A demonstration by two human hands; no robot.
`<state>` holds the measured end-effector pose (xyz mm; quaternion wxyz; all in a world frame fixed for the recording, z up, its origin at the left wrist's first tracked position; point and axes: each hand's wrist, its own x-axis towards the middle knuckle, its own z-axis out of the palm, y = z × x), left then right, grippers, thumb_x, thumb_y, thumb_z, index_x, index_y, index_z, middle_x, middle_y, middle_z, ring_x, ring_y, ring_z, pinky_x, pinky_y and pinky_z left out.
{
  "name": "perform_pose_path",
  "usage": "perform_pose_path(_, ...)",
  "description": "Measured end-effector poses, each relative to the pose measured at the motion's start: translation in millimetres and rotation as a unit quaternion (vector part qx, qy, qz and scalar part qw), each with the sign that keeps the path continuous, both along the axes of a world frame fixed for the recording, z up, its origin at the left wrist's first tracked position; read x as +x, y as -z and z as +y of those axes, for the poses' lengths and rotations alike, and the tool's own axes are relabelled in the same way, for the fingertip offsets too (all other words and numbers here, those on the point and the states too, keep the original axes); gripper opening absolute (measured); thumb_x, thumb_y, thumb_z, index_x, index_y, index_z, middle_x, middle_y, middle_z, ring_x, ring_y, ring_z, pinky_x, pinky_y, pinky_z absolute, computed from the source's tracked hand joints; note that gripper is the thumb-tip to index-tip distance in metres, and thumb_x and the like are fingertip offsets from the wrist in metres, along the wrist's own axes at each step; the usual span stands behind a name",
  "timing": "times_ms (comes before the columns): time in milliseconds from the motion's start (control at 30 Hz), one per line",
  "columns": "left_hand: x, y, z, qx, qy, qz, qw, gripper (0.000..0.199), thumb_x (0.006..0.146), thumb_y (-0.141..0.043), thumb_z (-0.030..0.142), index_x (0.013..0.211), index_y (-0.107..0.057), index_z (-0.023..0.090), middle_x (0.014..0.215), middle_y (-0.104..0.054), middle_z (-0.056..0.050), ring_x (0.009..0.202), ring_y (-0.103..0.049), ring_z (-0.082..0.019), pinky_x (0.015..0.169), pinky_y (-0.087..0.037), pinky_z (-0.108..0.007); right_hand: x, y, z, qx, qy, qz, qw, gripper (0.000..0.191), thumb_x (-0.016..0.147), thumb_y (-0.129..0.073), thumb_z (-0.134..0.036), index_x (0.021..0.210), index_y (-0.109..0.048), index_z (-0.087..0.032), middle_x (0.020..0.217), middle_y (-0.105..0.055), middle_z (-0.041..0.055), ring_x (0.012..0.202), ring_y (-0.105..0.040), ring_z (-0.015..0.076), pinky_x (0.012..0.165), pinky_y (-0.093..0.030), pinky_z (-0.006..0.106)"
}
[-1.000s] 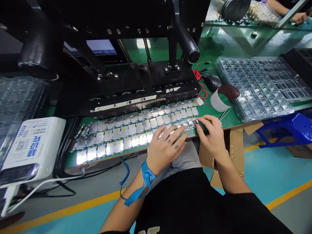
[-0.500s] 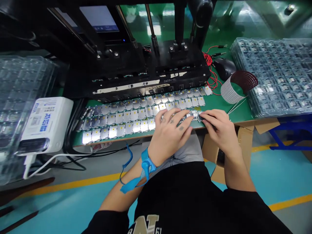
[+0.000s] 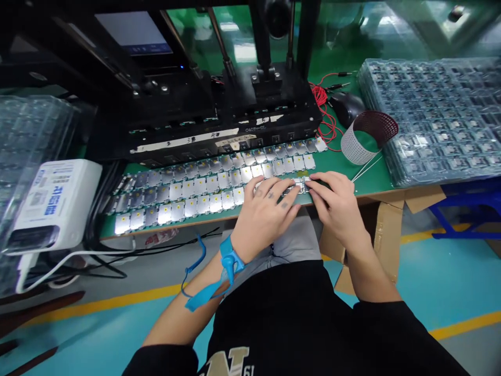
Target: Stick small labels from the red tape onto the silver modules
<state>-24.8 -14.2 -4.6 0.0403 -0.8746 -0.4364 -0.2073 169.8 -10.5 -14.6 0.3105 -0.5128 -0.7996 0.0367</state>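
My left hand, in a blue wrist strap, lies palm down with fingers spread over the near row of boards at the table's front edge. Its fingertips rest on a small green circuit board whose components face up. At that board's right end, my right hand pinches the edge between thumb and fingers. The fingers partly hide the board. To the left and behind, several rows of circuit boards with silver metal shields and yellow dots lie on the green table mat.
A black test fixture stands behind the boards. Right of it are red wires, a mouse, a perforated white ring, tweezers and stacked clear trays. A white boxy device with cables sits at left.
The whole view has shifted, so the table, boards and hands appear farther left. Both hands keep nearly the same pose at the same circuit board.
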Motion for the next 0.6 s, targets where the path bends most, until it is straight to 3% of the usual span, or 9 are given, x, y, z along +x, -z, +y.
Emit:
perform_pose_path(133,0,0.9,0,0.009,0.002,0.001,1.0,0.032,0.096,-0.056,0.031,0.125,-0.061,0.018,0.125,-0.066,-0.009,0.116,-0.058,-0.027,0.105,-0.036,-0.05,19,-5.2,-2,0.034,-0.02,0.046,0.998,0.037,0.094,-0.043,-0.009,0.117,-0.064,-0.027,0.123,-0.064,0.0043,0.119,-0.056,0.0195,0.103,-0.049,0.044)
perform_pose_path(233,0,1.8,1,0.014,0.007,0.003,1.0,0.034,0.096,-0.056,0.032,0.127,-0.06,0.018,0.128,-0.065,-0.01,0.116,-0.058,-0.027,0.104,-0.037,-0.048,46,-7.8,-1,0.058,-0.001,-0.001,0.998,0.046,0.09,-0.038,-0.003,0.124,-0.061,-0.025,0.123,-0.061,0.0081,0.121,-0.054,0.0211,0.105,-0.048,0.047)
perform_pose_path(367,0,4.5,1,0.03,0.013,0.002,0.999,0.036,0.096,-0.057,0.034,0.128,-0.06,0.019,0.13,-0.065,-0.008,0.116,-0.058,-0.026,0.104,-0.037,-0.046,70,-5.5,5,0.059,-0.002,-0.097,0.994,0.034,0.091,-0.043,-0.006,0.118,-0.062,-0.016,0.124,-0.06,0.0144,0.123,-0.052,0.0254,0.104,-0.05,0.048)
perform_pose_path(500,0,6.8,1,0.043,0.021,-0.01,0.999,0.036,0.094,-0.058,0.034,0.127,-0.061,0.019,0.129,-0.065,-0.007,0.116,-0.058,-0.025,0.104,-0.038,-0.045,74,-0.2,7,0.06,-0.002,-0.098,0.993,0.017,0.092,-0.05,-0.011,0.103,-0.061,-0.016,0.117,-0.063,0.0127,0.118,-0.056,0.0239,0.101,-0.051,0.045)
perform_pose_path(600,0,7.7,1,0.048,0.021,-0.022,0.998,0.037,0.094,-0.059,0.034,0.127,-0.061,0.019,0.128,-0.065,-0.007,0.115,-0.058,-0.025,0.103,-0.039,-0.044,72,0.8,1,0.074,-0.039,-0.053,0.995,0.014,0.093,-0.046,-0.011,0.1,-0.056,-0.018,0.108,-0.065,0.0098,0.115,-0.059,0.023,0.1,-0.05,0.047)
